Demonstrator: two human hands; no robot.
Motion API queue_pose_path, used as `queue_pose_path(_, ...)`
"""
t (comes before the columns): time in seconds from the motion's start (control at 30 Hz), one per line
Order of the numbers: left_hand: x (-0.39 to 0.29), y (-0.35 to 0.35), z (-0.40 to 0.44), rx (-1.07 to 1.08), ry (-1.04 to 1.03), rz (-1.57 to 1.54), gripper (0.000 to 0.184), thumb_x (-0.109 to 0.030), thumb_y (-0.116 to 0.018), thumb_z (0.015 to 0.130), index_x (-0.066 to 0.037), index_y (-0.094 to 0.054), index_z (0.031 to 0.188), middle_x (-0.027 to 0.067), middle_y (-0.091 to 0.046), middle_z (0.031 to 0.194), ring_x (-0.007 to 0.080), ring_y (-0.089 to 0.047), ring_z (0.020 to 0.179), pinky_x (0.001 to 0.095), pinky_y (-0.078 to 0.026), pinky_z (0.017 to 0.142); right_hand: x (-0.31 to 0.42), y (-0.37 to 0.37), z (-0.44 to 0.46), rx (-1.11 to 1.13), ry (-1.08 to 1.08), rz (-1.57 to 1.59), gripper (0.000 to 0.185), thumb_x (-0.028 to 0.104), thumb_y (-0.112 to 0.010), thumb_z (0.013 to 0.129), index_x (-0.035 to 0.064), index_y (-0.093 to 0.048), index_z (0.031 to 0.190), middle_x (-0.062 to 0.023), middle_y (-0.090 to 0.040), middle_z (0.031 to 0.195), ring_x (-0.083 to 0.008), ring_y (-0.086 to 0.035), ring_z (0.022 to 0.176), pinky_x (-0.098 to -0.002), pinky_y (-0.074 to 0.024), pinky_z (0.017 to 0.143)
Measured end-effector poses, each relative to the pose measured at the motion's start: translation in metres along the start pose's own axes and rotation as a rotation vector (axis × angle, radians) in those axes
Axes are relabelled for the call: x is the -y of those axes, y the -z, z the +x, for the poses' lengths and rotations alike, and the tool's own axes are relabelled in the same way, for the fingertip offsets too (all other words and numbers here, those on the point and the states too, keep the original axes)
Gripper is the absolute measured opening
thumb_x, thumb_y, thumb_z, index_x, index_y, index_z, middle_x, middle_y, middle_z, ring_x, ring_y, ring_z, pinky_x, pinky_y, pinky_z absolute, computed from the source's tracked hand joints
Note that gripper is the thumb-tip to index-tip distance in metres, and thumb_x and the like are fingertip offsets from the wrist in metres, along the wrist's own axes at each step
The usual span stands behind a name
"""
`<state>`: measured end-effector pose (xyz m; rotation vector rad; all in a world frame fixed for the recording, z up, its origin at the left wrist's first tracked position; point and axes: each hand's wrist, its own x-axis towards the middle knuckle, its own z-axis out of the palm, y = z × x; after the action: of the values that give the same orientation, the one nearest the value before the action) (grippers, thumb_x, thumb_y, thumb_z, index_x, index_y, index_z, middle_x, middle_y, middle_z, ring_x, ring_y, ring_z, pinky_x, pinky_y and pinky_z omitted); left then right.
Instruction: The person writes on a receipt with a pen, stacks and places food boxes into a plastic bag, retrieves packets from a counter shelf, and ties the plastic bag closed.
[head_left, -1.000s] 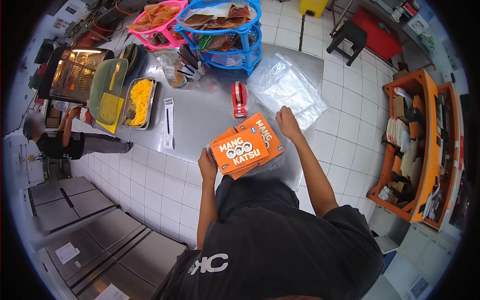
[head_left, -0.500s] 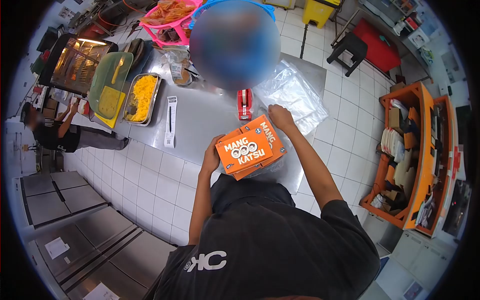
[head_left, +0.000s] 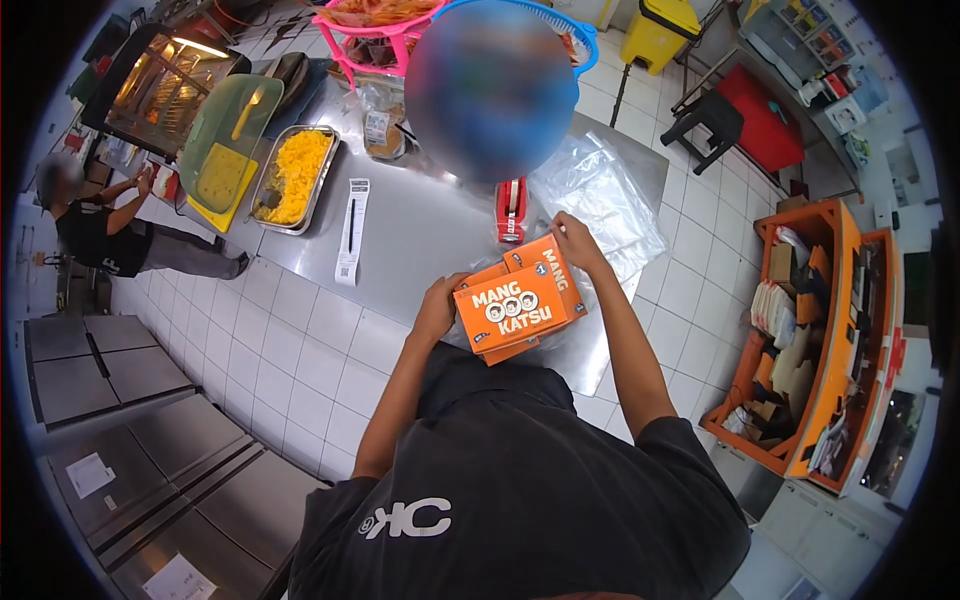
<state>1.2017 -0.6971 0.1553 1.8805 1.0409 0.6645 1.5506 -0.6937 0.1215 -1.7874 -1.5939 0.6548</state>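
head view: your left hand [head_left: 437, 305] is curled at the left edge of the upper orange "mang katsu" box [head_left: 512, 308]; your right hand [head_left: 577, 240] is bent at the far right corner of the lower orange box [head_left: 563, 280]. hands are apart; whether either pinches the clear film [head_left: 590, 299] beside the stack cannot be told. the boxes overlap askew at the near edge of the steel table [head_left: 400, 230], close to the red tape dispenser [head_left: 511, 212]. square both boxes, brace them low, and draw film evenly, without snagging corners.
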Motion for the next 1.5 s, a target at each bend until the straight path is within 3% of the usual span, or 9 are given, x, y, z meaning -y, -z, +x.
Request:
queue_pose_path(0.07,-0.014,0.011,0.002,0.193,0.398,-0.208,0.044,0.005,-0.048,0.092,-0.009,-0.065,0.13,0.0206,-0.063,0.094,0.0382,-0.065,0.089,0.0446,-0.053,0.083,-0.006,-0.005,0.011,0.145,-0.178,0.162,0.015,0.019,-0.053,0.101,0.0034,-0.056,0.1,-0.0148,-0.06,0.084,-0.0264,-0.061,0.078,-0.0358,-0.0489,0.073)
queue_pose_path(0.2,-0.003,0.014,-0.003,0.201,0.447,-0.34,0.041,0.001,-0.051,0.091,-0.006,-0.066,0.128,0.0174,-0.064,0.098,0.0332,-0.064,0.092,0.039,-0.051,0.087,0.005,-0.016,-0.015,-0.054,-0.3,0.578,0.012,0.016,-0.05,0.104,0.0046,-0.053,0.101,-0.0009,-0.057,0.085,-0.0061,-0.05,0.074,-0.0261,-0.0433,0.063)
queue_pose_path(0.27,0.018,0.007,-0.006,0.128,0.16,-0.013,0.041,0.005,-0.051,0.089,-0.007,-0.069,0.124,0.0168,-0.062,0.096,0.0312,-0.063,0.094,0.0383,-0.051,0.089,0.0,-0.017,-0.026,-0.046,-0.23,0.528,0.009,0.014,-0.05,0.103,0.006,-0.053,0.103,-0.0006,-0.056,0.082,-0.0044,-0.047,0.07,-0.0244,-0.0397,0.06)
queue_pose_path(0.43,0.016,0.02,0.069,0.003,-0.033,0.016,0.031,-0.003,-0.058,0.087,-0.005,-0.071,0.115,0.0168,-0.065,0.104,0.0338,-0.063,0.1,0.0396,-0.05,0.092,-0.003,0.01,-0.006,0.172,-0.293,0.365,0.013,0.009,-0.059,0.093,0.0035,-0.063,0.104,0.0001,-0.056,0.073,-0.0065,-0.05,0.065,-0.0252,-0.0417,0.059)
queue_pose_path(0.63,-0.06,-0.025,0.128,0.65,0.253,-0.227,0.036,-0.025,-0.066,0.091,-0.002,-0.065,0.119,0.0184,-0.068,0.12,0.0335,-0.065,0.112,0.041,-0.049,0.098,-0.012,0.007,0.041,0.391,-0.12,-0.117,0.025,0.022,-0.078,0.082,0.0003,-0.07,0.09,-0.0138,-0.07,0.076,-0.0201,-0.067,0.07,-0.0327,-0.0529,0.068)
queue_pose_path(0.93,-0.033,-0.047,0.113,0.731,0.161,-0.023,0.051,-0.029,-0.061,0.097,-0.006,-0.049,0.141,0.0234,-0.063,0.13,0.0388,-0.064,0.115,0.0454,-0.049,0.097,0.069,0.042,0.02,0.314,-0.134,-0.07,0.014,0.014,-0.07,0.088,0.0011,-0.067,0.087,-0.0127,-0.066,0.074,-0.0263,-0.064,0.067,-0.0374,-0.0504,0.065)
queue_pose_path(1.1,-0.027,-0.058,0.112,0.745,0.201,0.144,0.066,-0.043,-0.05,0.102,-0.009,-0.032,0.155,0.021,-0.062,0.135,0.036,-0.063,0.119,0.0444,-0.047,0.102,0.068,0.023,0.02,0.255,0.063,-0.382,0.015,0.015,-0.057,0.097,0.0031,-0.056,0.105,-0.0183,-0.066,0.1,-0.0347,-0.067,0.088,-0.0457,-0.0538,0.078)
queue_pose_path(1.2,-0.043,-0.03,0.121,0.855,0.442,-0.091,0.069,-0.049,-0.049,0.102,-0.011,-0.03,0.157,0.0181,-0.063,0.134,0.0323,-0.064,0.12,0.0445,-0.047,0.103,0.05,0.03,0.02,0.301,-0.034,-0.067,0.016,0.02,-0.055,0.1,0.004,-0.056,0.105,-0.0202,-0.067,0.1,-0.0352,-0.068,0.092,-0.0453,-0.0538,0.079)
queue_pose_path(1.5,-0.061,-0.023,0.12,0.949,0.332,0.018,0.059,-0.046,-0.056,0.098,-0.016,-0.048,0.148,0.0189,-0.064,0.133,0.0354,-0.061,0.122,0.0443,-0.046,0.104,0.03,0.001,0.056,0.596,-0.092,-0.103,0.015,0.015,-0.055,0.1,-0.0003,-0.06,0.101,-0.0208,-0.071,0.094,-0.035,-0.07,0.095,-0.0415,-0.0522,0.083)
